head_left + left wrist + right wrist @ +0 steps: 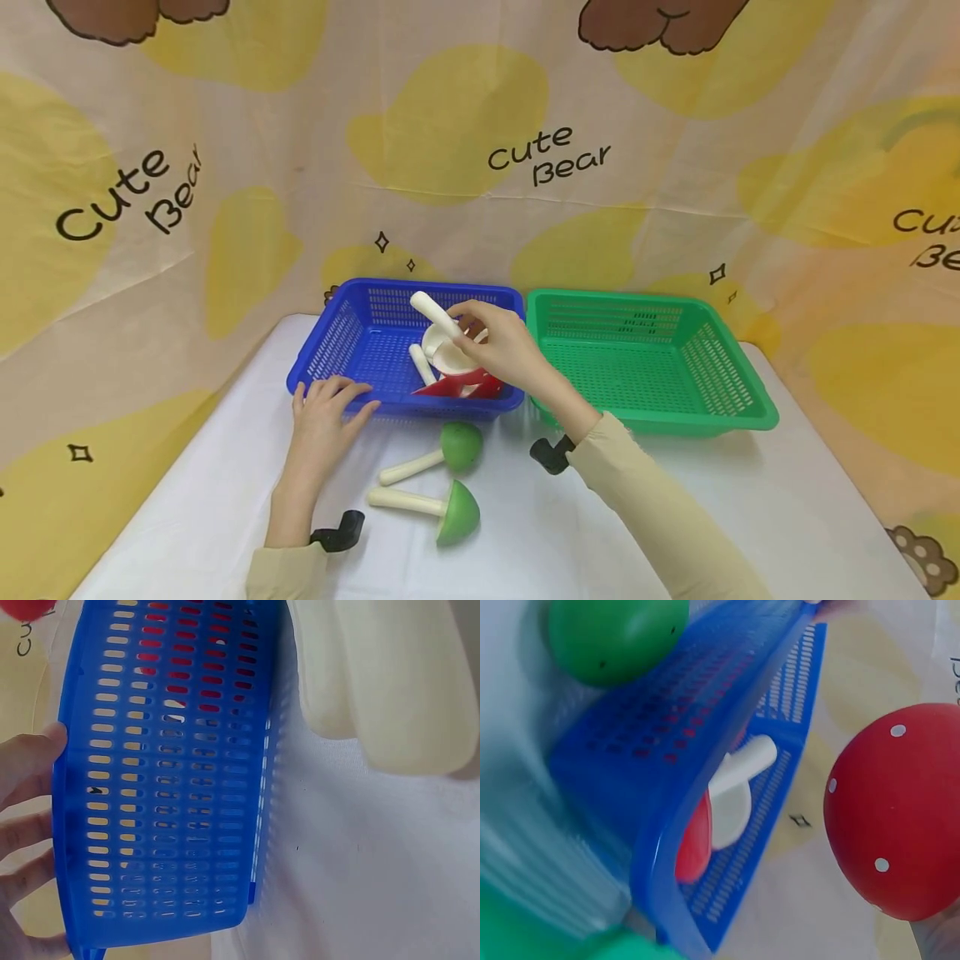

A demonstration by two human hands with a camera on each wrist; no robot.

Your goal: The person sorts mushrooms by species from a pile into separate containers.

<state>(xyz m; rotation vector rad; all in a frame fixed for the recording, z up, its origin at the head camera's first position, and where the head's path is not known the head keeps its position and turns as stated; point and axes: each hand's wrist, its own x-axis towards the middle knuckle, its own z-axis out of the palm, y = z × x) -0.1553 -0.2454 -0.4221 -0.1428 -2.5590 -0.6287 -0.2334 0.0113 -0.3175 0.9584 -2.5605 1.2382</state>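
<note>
My right hand [504,343] pinches the white stem [437,315] of a toy mushroom over the right part of the blue basket [318,367]. In the right wrist view its red cap [896,817] with white dots fills the right side. Inside the basket lie other red-capped mushrooms with white stems [744,763], partly hidden from above by the hand. My left hand [322,417] rests its fingertips on the basket's near-left rim, thumb spread apart; the left wrist view has those fingers [28,840] at the rim. It holds nothing else.
Two green-capped mushrooms, one farther [461,447] and one nearer [459,514], lie on the white table in front of the blue basket, stems pointing left. A green basket [720,421] stands right beside the blue one. Behind both hangs a patterned cloth [450,125].
</note>
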